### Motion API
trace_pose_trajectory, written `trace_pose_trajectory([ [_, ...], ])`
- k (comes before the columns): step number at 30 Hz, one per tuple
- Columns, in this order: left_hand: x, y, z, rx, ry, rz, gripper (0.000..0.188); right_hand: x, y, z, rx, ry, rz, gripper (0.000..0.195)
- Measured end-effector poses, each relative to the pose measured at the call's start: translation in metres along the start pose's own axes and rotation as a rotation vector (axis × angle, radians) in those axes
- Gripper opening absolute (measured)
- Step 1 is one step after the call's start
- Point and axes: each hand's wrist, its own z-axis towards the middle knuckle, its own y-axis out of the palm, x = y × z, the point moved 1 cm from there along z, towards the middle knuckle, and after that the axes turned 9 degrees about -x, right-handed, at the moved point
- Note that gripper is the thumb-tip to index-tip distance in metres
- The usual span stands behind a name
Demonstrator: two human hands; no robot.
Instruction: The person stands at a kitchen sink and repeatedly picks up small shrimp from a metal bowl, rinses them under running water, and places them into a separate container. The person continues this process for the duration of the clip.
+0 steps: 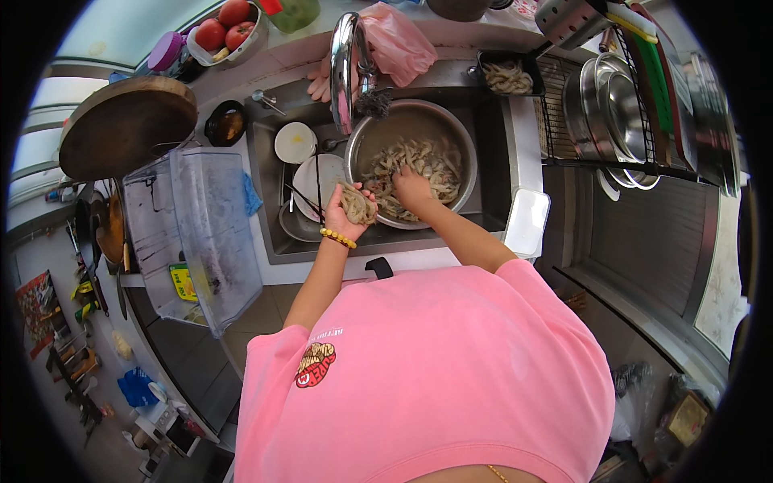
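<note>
A large round metal basin (468, 136) stands in the sink (492, 205), holding murky water and many raw shrimp (447, 184). My right hand (413, 186) reaches into the basin among the shrimp; its fingertips are hidden, so whether it grips one cannot be told. Just left of the basin's rim, my left hand (344, 211) is cupped palm up around a small pile of shrimp (357, 205). A bead bracelet circles that wrist. More shrimp (507, 78) lie in a black container on the back right corner of the counter. The chrome faucet (343, 72) arches over the basin's left side.
Left of the basin, the sink holds a white bowl (295, 142), a plate (320, 175), chopsticks and a pan (296, 226). Pink gloves (320, 81) and a pink plastic bag (398, 45) lie behind. A clear plastic bin (211, 235) stands left, a white lid (527, 222) right.
</note>
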Motion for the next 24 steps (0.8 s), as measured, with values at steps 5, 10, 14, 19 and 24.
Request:
trace_pose_trajectory([
  [5,0.004,-0.002,0.003,0.058,0.025,0.0,0.043,0.015,-0.023,-0.007,0.106,0.132,0.246,0.013],
  [10,-0.002,-0.013,0.016,0.082,0.007,-0.015,0.041,0.02,-0.079,-0.025,0.167,0.149,0.485,0.013],
  [14,-0.008,-0.012,0.02,0.12,0.004,0.001,0.041,0.0,-0.103,-0.031,0.079,0.041,0.583,0.017],
  [19,-0.014,0.018,0.013,0.094,-0.103,0.031,0.045,-0.041,-0.093,-0.02,-0.218,-0.242,0.733,0.021],
  [24,0.0,0.006,0.0,-0.008,-0.03,0.013,0.046,-0.03,-0.057,0.005,-0.047,-0.04,0.217,0.015],
])
